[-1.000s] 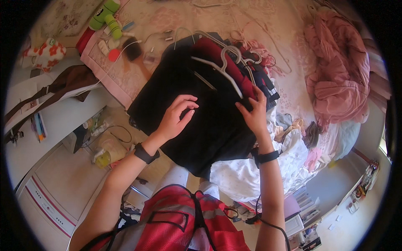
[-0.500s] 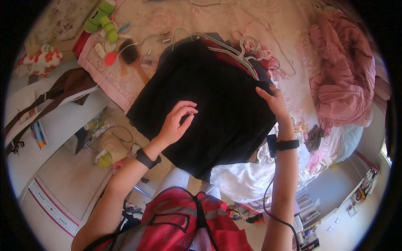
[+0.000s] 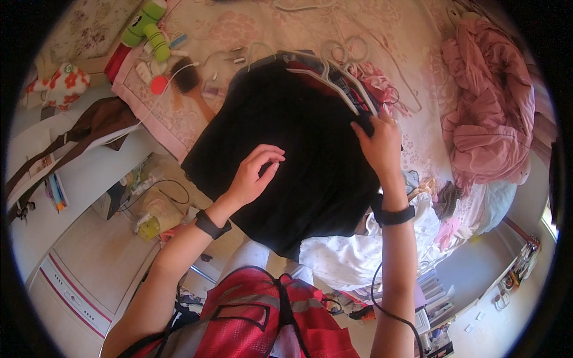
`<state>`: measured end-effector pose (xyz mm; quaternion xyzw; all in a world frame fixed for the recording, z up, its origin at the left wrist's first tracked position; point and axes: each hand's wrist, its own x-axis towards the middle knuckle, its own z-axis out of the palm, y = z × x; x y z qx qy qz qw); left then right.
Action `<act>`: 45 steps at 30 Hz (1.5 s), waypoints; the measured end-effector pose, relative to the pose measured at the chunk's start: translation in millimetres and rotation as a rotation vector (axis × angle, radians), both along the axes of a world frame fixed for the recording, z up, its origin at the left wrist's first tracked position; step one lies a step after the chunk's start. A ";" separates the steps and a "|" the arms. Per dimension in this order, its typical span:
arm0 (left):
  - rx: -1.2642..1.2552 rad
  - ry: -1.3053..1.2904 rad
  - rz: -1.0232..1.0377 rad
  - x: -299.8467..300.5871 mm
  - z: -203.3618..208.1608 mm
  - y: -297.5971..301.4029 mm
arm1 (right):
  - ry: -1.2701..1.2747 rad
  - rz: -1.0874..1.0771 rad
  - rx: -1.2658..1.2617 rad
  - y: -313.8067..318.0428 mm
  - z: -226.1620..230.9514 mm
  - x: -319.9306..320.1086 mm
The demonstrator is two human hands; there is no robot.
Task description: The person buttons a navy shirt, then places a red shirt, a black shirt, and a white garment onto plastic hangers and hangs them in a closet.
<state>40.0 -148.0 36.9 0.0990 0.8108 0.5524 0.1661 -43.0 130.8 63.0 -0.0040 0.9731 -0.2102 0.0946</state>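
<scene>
A black garment [image 3: 286,155] lies spread in front of me, over other dark clothes. White plastic hangers [image 3: 327,76] stick out at its far right edge, their hooks pointing away from me. My right hand [image 3: 382,143] grips the garment's right edge where the hanger arms end, fingers bent over it and thumb on top. What lies under those fingers is hidden. Over the middle of the black cloth, my left hand [image 3: 253,174] has loosely bent fingers, its thumb apart, and nothing in it. Whether it touches the cloth I cannot tell.
A hairbrush [image 3: 186,74] and a green plush toy [image 3: 148,30] lie on the patterned bedspread at far left. Crumpled pink fabric [image 3: 489,101] fills the right side. White cloth [image 3: 352,256] hangs near me. A brown strap [image 3: 77,128] crosses the left shelf.
My right hand has moved left and slightly nearer along the garment's edge. The hangers there have shifted left and fanned apart. My left hand has hardly moved.
</scene>
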 end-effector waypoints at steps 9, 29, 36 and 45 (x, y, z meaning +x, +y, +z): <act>0.010 0.007 0.049 14.1 8.5 -9.2 | 0.107 0.070 -0.049 -32.0 44.1 36.0; -0.172 0.631 0.677 165.3 243.8 -114.1 | 0.219 0.329 -0.207 -52.3 291.0 267.8; -0.554 0.794 0.436 318.6 327.3 -144.9 | 0.279 0.626 -0.249 -62.7 352.8 332.9; -0.753 0.853 0.607 479.8 327.2 -178.6 | 0.452 1.195 -0.404 -116.7 398.7 365.8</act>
